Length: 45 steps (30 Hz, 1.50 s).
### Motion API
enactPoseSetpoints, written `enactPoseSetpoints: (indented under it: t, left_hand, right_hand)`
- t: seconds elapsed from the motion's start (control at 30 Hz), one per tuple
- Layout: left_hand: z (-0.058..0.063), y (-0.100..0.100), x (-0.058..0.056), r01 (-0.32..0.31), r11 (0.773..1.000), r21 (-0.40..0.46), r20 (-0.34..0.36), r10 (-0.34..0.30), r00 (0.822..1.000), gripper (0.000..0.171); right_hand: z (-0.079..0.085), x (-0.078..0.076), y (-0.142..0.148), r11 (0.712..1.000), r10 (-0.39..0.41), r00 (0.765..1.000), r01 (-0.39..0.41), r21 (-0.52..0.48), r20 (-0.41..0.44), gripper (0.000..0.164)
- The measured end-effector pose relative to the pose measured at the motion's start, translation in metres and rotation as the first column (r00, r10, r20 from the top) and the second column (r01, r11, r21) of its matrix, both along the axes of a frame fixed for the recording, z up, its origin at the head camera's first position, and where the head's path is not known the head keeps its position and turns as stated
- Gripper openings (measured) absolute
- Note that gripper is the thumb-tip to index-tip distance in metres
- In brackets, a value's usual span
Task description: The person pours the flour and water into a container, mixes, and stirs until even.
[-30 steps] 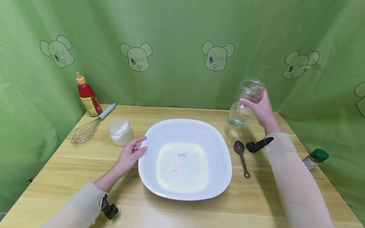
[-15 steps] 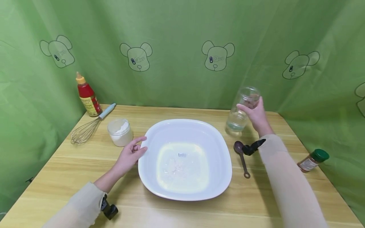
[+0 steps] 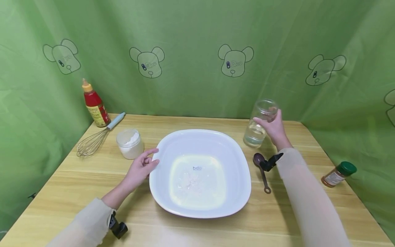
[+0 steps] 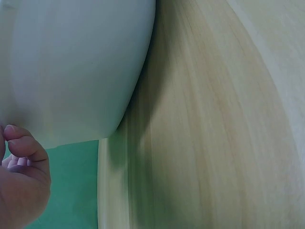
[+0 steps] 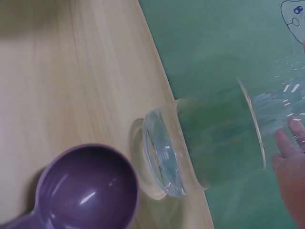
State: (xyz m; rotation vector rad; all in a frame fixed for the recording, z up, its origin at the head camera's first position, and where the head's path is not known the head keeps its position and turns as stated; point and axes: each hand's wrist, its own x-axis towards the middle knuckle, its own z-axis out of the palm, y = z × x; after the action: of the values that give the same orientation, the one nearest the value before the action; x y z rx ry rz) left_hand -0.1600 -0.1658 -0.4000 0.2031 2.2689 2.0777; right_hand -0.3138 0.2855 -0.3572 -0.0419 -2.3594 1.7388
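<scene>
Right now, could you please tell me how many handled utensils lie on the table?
2: the whisk lies left of the white basin and the purple measuring spoon right of it.

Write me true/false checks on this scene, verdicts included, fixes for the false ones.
1. The right hand holds the glass jar. True.
2. The left hand touches nothing. False: it touches the rim of the white basin.
3. In the head view, the measuring spoon is to the right of the white basin. True.
4. The whisk lies inside the white basin. False: it lies on the table, outside the white basin.
5. In the head view, the small jar with white contents stands between the whisk and the white basin. True.
6. The seasoning bottle has a red cap. False: its cap is green.
</scene>
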Motion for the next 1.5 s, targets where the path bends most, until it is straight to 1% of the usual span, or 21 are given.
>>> enactPoseSetpoints:
  t: [0.23,0.43,0.57,0.73,0.83,0.93,1.03,1.17,1.37,1.5]
  left_hand:
    - [-0.002,0.000,0.000,0.000,1.000,0.003,0.002,0.000,1.000,0.042]
    - [-0.002,-0.001,0.000,-0.002,1.000,0.000,0.000,0.002,1.000,0.042]
    - [-0.001,0.000,0.000,0.000,1.000,0.002,0.000,0.000,1.000,0.042]
    - [0.003,0.000,0.001,0.003,1.000,0.004,-0.004,-0.003,1.000,0.043]
    - [0.004,0.000,0.001,0.004,1.000,0.001,-0.005,-0.004,1.000,0.043]
    - [0.003,0.000,0.001,0.004,1.000,-0.006,-0.002,-0.004,1.000,0.044]
    - [0.002,0.000,0.000,0.003,1.000,-0.011,0.002,-0.003,1.000,0.044]
    - [0.000,0.000,0.000,-0.005,1.000,-0.013,0.003,0.005,1.000,0.043]
    - [-0.001,0.001,0.000,-0.006,1.000,-0.003,0.009,0.006,1.000,0.043]
    - [0.000,0.001,0.000,-0.004,1.000,-0.002,0.008,0.004,1.000,0.043]
  right_hand:
    - [-0.005,-0.002,0.003,1.000,-0.014,1.000,0.014,0.012,0.000,0.093]
    - [-0.008,-0.001,0.007,1.000,0.006,1.000,-0.006,0.003,0.003,0.092]
    - [-0.010,0.001,0.010,1.000,0.009,1.000,-0.009,-0.020,0.013,0.094]
    - [-0.010,0.001,0.013,1.000,-0.007,1.000,0.007,-0.010,0.015,0.094]
    - [-0.011,0.001,0.014,1.000,0.006,1.000,-0.005,-0.010,0.004,0.092]
    - [-0.011,0.000,0.017,1.000,0.027,1.000,-0.027,-0.011,0.010,0.090]
    - [-0.012,0.000,0.020,0.999,0.044,0.998,-0.045,0.009,0.033,0.091]
    - [-0.011,0.001,0.023,0.996,0.053,0.996,-0.058,0.064,0.069,0.095]
    - [-0.006,0.005,0.025,0.991,0.077,0.991,-0.088,0.102,0.112,0.097]
    - [-0.003,0.008,0.027,0.982,0.093,0.987,-0.112,0.151,0.130,0.098]
